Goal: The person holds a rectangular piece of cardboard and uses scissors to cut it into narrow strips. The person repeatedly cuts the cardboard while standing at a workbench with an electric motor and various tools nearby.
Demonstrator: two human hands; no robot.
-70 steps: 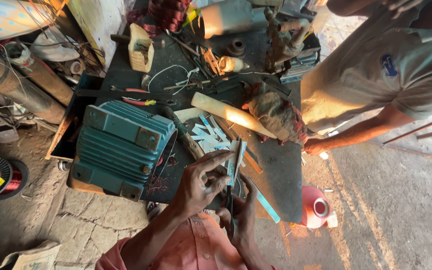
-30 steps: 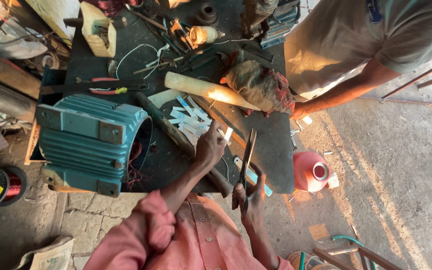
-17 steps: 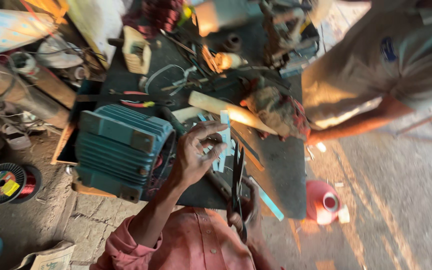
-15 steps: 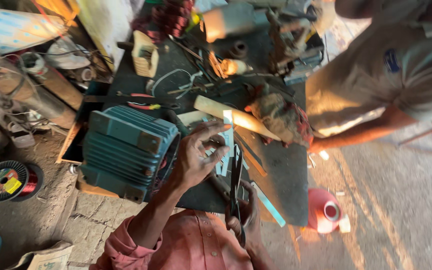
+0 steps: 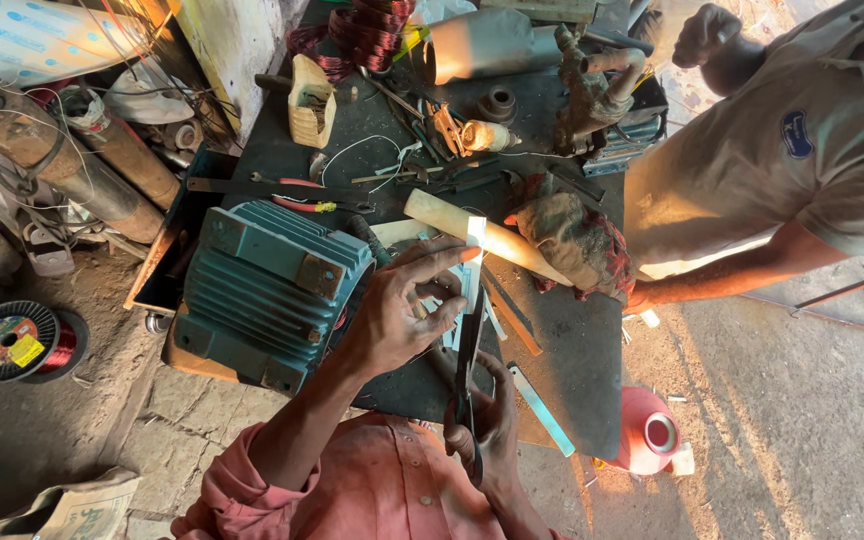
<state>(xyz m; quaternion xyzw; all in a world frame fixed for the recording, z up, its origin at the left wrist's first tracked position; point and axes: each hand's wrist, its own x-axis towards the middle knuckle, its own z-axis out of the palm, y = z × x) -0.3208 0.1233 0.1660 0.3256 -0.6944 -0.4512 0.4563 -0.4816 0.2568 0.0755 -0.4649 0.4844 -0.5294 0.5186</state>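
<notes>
Scissors (image 5: pixel 468 370) gripped in right hand (image 5: pixel 487 425), cutting white strip (image 5: pixel 473 262) pinched between left hand (image 5: pixel 397 315) fingers; needing steady feed.

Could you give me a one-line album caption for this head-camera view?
Left hand holds a pale strip while right hand works scissors beside a teal motor housing.

Since a second ago the left hand (image 5: pixel 392 320) has come up from beside the teal motor (image 5: pixel 262 290) toward mid-frame, and its fingertips now pinch the pale strip (image 5: pixel 472 265). The scissors (image 5: pixel 467 360) in the right hand (image 5: pixel 487 430) have swung upright, blades along the strip, having earlier slanted at lower centre.
</notes>
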